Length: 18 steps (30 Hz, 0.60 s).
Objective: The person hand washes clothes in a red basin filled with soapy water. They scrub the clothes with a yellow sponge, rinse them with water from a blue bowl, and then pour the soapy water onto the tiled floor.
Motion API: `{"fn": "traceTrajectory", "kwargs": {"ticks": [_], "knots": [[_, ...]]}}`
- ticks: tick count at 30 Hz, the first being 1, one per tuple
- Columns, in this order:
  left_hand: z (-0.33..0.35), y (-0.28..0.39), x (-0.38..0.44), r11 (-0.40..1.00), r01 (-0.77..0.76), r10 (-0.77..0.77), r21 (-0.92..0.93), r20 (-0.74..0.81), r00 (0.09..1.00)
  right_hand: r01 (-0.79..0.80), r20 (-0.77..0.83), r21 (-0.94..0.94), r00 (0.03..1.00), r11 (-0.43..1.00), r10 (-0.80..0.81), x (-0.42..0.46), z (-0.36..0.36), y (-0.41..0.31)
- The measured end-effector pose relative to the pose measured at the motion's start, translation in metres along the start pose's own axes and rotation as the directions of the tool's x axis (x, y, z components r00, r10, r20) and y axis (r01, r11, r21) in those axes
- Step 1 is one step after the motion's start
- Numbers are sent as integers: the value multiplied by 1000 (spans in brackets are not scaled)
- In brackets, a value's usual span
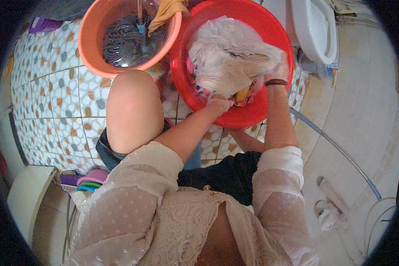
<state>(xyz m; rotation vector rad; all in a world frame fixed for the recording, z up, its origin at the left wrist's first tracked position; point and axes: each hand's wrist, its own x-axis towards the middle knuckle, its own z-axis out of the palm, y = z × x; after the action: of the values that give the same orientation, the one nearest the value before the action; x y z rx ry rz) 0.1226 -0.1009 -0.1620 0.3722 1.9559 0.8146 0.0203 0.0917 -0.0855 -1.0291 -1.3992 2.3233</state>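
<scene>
A wet, whitish cloth (226, 56) is bunched over the red plastic basin (279, 30) in front of me. My left hand (220, 101) grips its lower edge near the basin's front rim. At the cloth's right end, my right hand (280, 70) has hold of it, blurred, with a dark bracelet (275, 82) at the wrist. Beneath the cloth, pink patterned fabric (201, 89) and a yellowish piece (242, 95) show in the basin. The cloth covers most of what lies under it.
At the upper left, an orange basin (94, 56) holds dark water, a pole with a blue fitting (141, 28) and a mustard cloth (168, 11) over its rim. A white ceramic fixture (314, 31) stands at right. A grey pipe (332, 143) crosses the right-hand tiles.
</scene>
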Motion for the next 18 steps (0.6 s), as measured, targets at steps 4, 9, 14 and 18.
{"fn": "traceTrajectory", "kwargs": {"ticks": [4,9,14,18], "knots": [[22,-27,43,986,77,-106,-150,-198,974,242,86,-83,968,967,-235,-54,82,-111],[-1,-12,47,975,-190,31,-112,-782,622,563,159,-150,825,812,-543,-133,130,-212],[-86,30,-6,241,-531,-255,-812,-581,773,606,251,-203,791,769,-557,-140,105,-195],[-96,46,-10,-305,-297,-69,-905,-290,955,572,485,-691,820,441,-304,-130,43,-99]]}}
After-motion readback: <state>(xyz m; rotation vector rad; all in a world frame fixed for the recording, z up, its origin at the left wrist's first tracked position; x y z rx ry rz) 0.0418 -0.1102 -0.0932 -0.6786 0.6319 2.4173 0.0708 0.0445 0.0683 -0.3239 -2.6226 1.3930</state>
